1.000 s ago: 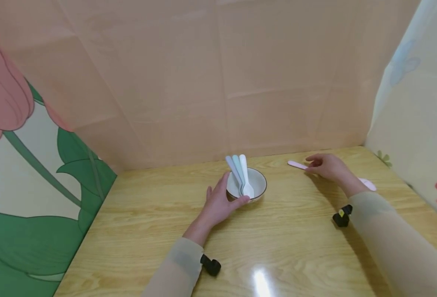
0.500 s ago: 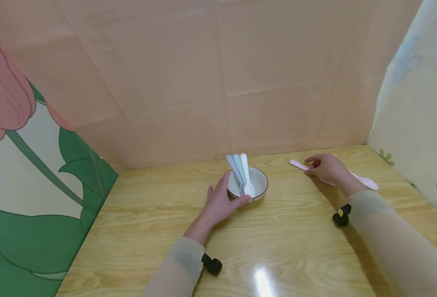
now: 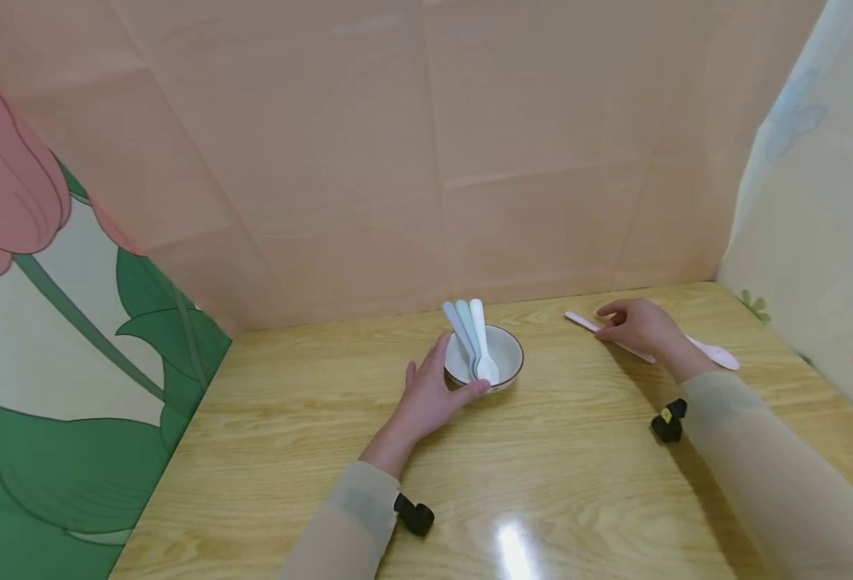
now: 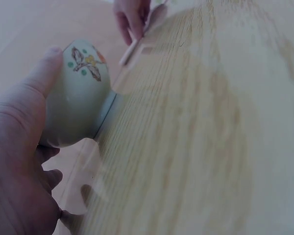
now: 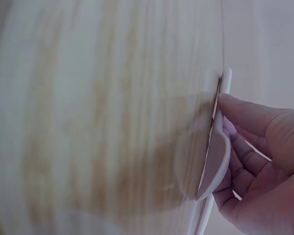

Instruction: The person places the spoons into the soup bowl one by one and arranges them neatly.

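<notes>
My left hand (image 3: 426, 401) holds the near left side of a small white bowl (image 3: 507, 353), thumb at its dark rim. Three spoons lean in the bowl: a lilac spoon (image 3: 456, 321), a mint spoon (image 3: 465, 317) and a white spoon (image 3: 478, 322). Painted flowers on the bowl's outside (image 4: 78, 107) show in the left wrist view. Over to the right, my right hand (image 3: 642, 329) pinches a pink spoon (image 3: 578, 320) by its handle, between thumb and fingers. This spoon (image 5: 218, 159) is turned on its edge, close against the table in the right wrist view.
A second pink spoon (image 3: 718, 356) lies on the wooden table (image 3: 542, 459), partly behind my right wrist. A peach cloth backdrop (image 3: 339, 177) rises along the table's far edge. Flower-printed sheets flank both sides.
The pink spoon at my right hand has tipped from lying flatter to standing on its edge, and the other pink spoon shows more. My left hand stays on the bowl.
</notes>
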Tool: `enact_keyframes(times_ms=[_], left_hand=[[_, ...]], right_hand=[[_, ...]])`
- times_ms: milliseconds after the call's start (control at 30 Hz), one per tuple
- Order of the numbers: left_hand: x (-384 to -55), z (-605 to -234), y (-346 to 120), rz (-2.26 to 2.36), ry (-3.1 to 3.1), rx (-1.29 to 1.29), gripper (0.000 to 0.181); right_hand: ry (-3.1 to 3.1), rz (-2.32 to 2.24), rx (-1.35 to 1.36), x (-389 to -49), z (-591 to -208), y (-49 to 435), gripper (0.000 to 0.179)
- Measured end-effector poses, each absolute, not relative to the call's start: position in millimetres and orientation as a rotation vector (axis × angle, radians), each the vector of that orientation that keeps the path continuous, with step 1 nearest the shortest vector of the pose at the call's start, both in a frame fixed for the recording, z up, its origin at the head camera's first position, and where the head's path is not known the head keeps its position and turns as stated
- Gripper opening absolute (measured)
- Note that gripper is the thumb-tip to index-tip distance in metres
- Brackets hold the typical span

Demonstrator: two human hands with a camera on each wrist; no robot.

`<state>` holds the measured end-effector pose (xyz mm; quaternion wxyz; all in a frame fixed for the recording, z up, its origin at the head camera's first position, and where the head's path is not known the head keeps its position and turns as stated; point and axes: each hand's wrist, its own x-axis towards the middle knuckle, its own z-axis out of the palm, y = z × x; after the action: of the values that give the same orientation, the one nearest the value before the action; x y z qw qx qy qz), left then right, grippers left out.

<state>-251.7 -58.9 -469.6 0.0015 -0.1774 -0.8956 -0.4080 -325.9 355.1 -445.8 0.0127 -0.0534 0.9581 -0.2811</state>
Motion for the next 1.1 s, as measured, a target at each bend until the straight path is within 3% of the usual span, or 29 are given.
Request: enact_keyframes(times_ms=[1100], left_hand=[[-253.3,-473.2,-59.5,-1.275,-2.815,-0.547,0.108]], right_hand=[[2.900,-0.966,-0.156,-320.6,-443.6,351.9,0.055]])
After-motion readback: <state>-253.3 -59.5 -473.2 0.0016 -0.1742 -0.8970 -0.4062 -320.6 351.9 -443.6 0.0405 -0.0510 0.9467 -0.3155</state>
